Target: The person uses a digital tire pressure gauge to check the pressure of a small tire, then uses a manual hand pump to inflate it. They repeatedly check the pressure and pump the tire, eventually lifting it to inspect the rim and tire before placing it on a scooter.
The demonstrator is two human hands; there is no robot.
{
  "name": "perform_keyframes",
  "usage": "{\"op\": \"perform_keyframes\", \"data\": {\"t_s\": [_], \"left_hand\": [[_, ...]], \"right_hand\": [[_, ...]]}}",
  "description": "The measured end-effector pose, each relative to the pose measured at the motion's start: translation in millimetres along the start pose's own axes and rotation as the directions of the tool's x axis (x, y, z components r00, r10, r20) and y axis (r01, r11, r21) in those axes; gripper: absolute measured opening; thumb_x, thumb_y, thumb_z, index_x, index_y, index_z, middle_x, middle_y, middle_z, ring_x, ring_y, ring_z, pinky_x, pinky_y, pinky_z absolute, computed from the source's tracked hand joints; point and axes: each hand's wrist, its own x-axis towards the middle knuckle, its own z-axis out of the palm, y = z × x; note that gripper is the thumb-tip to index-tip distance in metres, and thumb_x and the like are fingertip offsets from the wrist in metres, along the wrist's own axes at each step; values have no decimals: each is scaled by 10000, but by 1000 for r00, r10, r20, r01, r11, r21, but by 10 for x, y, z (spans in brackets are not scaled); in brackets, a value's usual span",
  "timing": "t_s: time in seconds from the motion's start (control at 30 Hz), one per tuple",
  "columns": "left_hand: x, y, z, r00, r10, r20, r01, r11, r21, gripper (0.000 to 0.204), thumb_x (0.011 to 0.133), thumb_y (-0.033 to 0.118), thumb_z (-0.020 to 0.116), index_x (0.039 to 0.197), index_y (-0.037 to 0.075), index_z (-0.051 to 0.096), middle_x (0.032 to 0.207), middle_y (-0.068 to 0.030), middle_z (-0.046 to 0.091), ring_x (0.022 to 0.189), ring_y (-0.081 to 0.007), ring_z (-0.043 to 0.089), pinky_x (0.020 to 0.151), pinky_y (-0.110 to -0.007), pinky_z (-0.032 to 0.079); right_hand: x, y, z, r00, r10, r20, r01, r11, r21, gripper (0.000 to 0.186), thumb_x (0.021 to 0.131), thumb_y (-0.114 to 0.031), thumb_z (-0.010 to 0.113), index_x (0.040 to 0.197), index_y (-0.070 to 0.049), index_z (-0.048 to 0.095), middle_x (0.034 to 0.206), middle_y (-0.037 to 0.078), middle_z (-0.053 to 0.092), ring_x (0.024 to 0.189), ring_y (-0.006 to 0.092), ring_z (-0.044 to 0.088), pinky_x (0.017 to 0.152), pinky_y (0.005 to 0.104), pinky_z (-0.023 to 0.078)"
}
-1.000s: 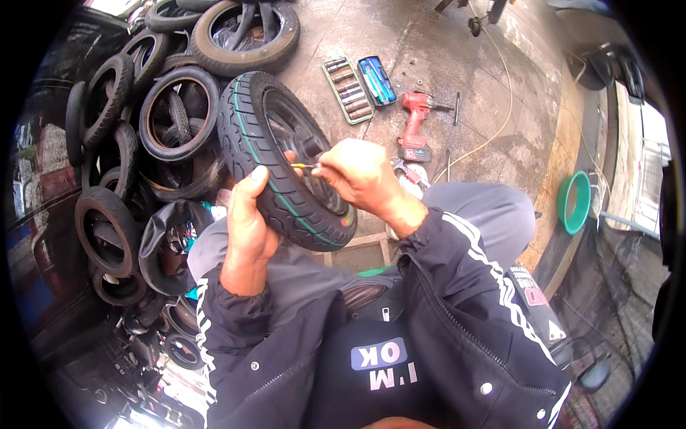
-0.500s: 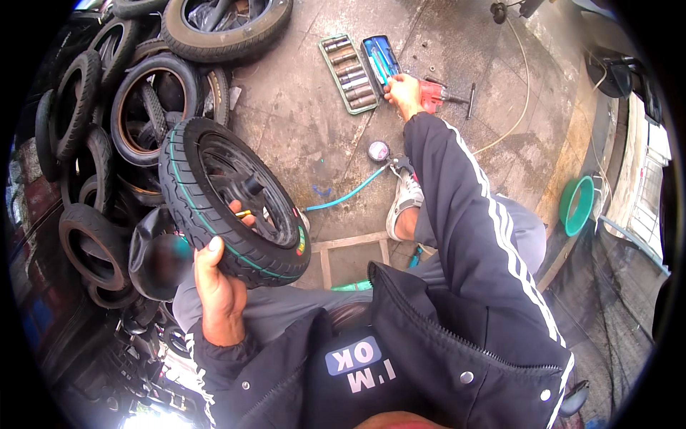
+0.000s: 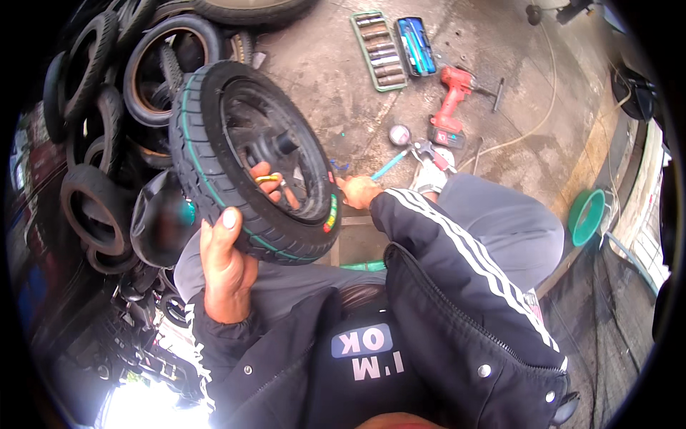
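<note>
At the left, black worn rubber tyres (image 3: 132, 79) crowd the wheel's far side. The person's left hand (image 3: 229, 275) grips a green-lined black tyre (image 3: 204, 157), tilted over the lap, and a small yellow cylindrical piece (image 3: 267, 179) shows at its fingers. The tyre appears already seated on its black metal rim (image 3: 312, 196); the yellow piece seems not fitted. The right hand (image 3: 359, 191) is at the tyre's right edge, index extended; whether it holds anything, I cannot tell. Just beyond, a light-blue hose (image 3: 388, 165) could get in its way. Farther right lie a red power wrench (image 3: 450, 104) and a round green plastic basin (image 3: 587, 217).
</note>
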Motion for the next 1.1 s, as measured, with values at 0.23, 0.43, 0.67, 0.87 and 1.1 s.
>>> {"op": "perform_keyframes", "data": {"t_s": [0.23, 0.43, 0.67, 0.87, 1.1], "left_hand": [[-83, 111, -2, 997, 0, 79, 5, 998, -63, 620, 939, 309, 684, 1379, -111, 561, 1301, -255, 664, 1123, -295, 699, 972, -424, 593], [-173, 108, -5, 990, 71, 125, -81, 994, 77, 639, 968, 353, 644, 1338, -164, 582, 1190, -242, 724, 1042, -254, 731, 973, -371, 573], [-255, 101, 35, 977, 78, 198, -84, 996, 21, 567, 1004, 340, 606, 1306, -140, 621, 1174, -246, 734, 1035, -263, 735, 971, -383, 576], [-267, -5, 108, 959, 12, 285, -15, 1000, 10, 577, 1025, 354, 559, 1315, -142, 611, 1167, -234, 738, 1043, -267, 733, 991, -386, 568], [-228, -32, 273, 954, -28, 300, 44, 998, -48, 467, 974, 278, 684, 1254, -93, 644, 1055, -181, 747, 903, -233, 741, 832, -371, 621]], "right_hand": [[-312, 33, -1483, 998, 36, 43, -38, 998, 50, 322, 981, -388, 608, 1145, -148, 746, 1087, 186, 754, 1061, 400, 714, 909, 535, 558], [-1587, -463, -2360, 911, -176, -374, 268, 940, 212, 442, 1035, -448, 602, 1341, -129, 611, 1010, 209, 743, 998, 446, 704, 824, 547, 525], [-2124, -1249, -2409, 821, -109, -561, 266, 942, 205, 627, 1094, -434, 501, 1610, -124, 323, 1073, 187, 747, 994, 416, 706, 870, 452, 528], [-1926, -1236, -2345, 927, -92, -365, 318, 708, 630, 615, 1073, -295, 593, 1592, -97, 331, 839, 122, 698, 813, 207, 696, 756, 392, 548], [-1951, -1221, -2361, 795, -136, -591, 447, 789, 421, 491, 1049, -234, 636, 1511, -146, 495, 913, 127, 711, 870, 250, 661, 791, 406, 527]]}}
